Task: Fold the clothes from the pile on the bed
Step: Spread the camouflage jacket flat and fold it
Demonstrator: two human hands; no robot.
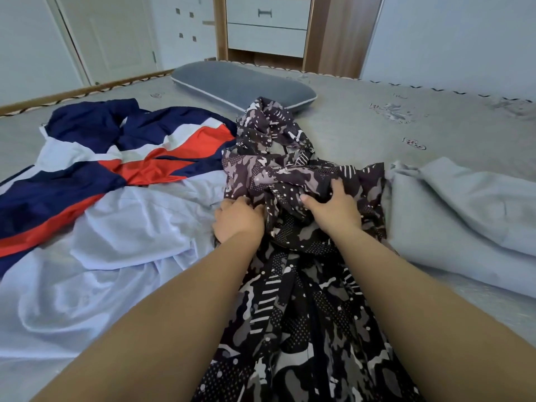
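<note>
A dark camouflage-patterned garment [293, 300] lies crumpled down the middle of the bed, from the pillow to the near edge. My left hand [237, 221] grips a bunched fold at its left side, fingers curled into the cloth. My right hand [333, 207] holds the bunched middle of the same garment, thumb and fingers dug into the fabric. To the left lies a spread white jacket with navy and red panels [95, 175], partly under the camouflage garment.
A grey pillow [240, 82] lies at the far middle of the bed [435, 126]. A folded pale grey blanket [470, 216] sits at the right. Beyond the bed stand a drawer unit [266, 24] and a white door [116, 36].
</note>
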